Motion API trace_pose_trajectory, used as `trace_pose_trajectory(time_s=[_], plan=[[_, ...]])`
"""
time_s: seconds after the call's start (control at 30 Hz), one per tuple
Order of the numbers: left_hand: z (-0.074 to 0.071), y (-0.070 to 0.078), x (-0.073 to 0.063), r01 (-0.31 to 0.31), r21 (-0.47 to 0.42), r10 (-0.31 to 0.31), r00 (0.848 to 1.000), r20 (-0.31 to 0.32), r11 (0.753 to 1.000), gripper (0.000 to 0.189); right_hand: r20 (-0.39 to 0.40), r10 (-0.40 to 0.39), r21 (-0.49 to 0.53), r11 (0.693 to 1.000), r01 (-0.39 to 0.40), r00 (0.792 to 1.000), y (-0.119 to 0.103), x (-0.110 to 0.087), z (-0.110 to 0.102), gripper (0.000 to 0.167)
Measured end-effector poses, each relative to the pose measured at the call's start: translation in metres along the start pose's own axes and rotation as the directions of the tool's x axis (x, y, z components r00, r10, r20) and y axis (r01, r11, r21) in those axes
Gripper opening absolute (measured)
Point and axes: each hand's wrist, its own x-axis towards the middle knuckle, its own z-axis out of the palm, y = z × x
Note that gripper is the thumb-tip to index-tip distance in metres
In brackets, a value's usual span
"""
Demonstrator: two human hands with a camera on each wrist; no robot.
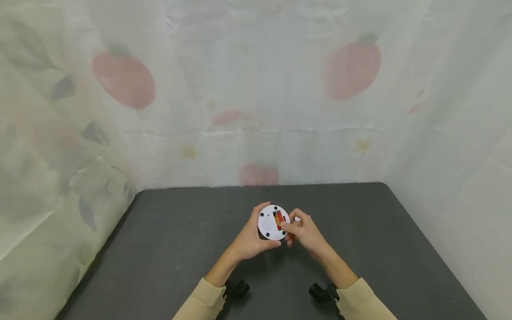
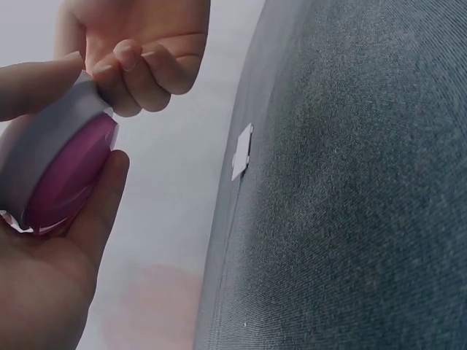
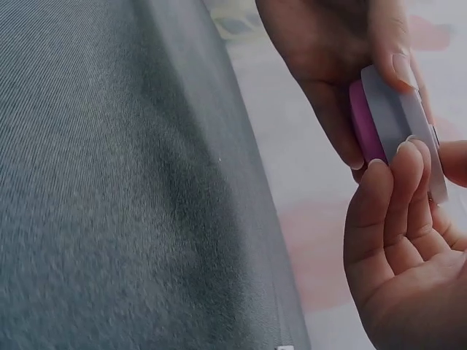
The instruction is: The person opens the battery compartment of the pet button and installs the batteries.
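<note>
While the left hand point(image 1: 253, 239) grips a round white device point(image 1: 267, 225) by its rim, thumb on one side and fingers on the other, the right hand point(image 1: 305, 231) pinches the opposite edge, its thumb laid over the open battery compartment and its other fingers curled in against the side. The device is held up above the dark grey table point(image 1: 180, 253), between the two hands, with its battery face turned toward the head camera. Red and gold batteries point(image 1: 277, 218) sit side by side in the compartment, partly covered by the right thumb; a cluster of small speaker holes and round black feet point(image 1: 262, 214) mark the rest of that face. From the left wrist, the device shows edge-on, with a magenta part point(image 2: 73, 175) on the side away from the batteries, and the left fingers reach along it. A small white flat piece point(image 2: 243, 153) with little tabs lies on the table, apart from both hands. Cream sleeves point(image 1: 203, 298) cover the forearms, and a black wrist mount point(image 1: 238, 290) shows at each cuff. Behind the table hangs a pale curtain point(image 1: 240, 66) printed with red fruit.
</note>
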Motion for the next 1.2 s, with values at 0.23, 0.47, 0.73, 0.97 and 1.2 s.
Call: trace_pose_trajectory(time_s=[0.23,0.47,0.73,0.97,1.2], plan=[[-0.005,0.0,0.0,0.009,-0.051,-0.009,1.0,0.003,0.999,0.108,0.047,-0.019,-0.11,0.994,0.024,0.999,-0.004,-0.003,-0.004,0.028],[-0.006,0.0,-0.001,0.005,-0.054,-0.005,1.0,-0.006,0.999,0.108,0.117,-0.077,-0.257,0.961,0.105,0.99,-0.007,-0.004,-0.025,0.024],[-0.008,-0.004,-0.003,0.013,-0.031,-0.014,0.999,-0.032,0.999,0.108,0.061,-0.1,-0.416,0.902,0.117,0.993,-0.006,0.001,-0.048,0.02],[-0.011,-0.005,-0.006,0.035,-0.025,-0.036,0.998,-0.052,0.999,0.108,-0.053,-0.143,-0.583,0.808,0.085,0.988,0.001,0.01,-0.063,0.014],[-0.012,-0.008,-0.008,0.047,-0.004,-0.047,0.997,-0.067,0.999,0.108,-0.148,-0.12,-0.652,0.758,-0.006,0.982,0.012,0.023,-0.067,0.019]])
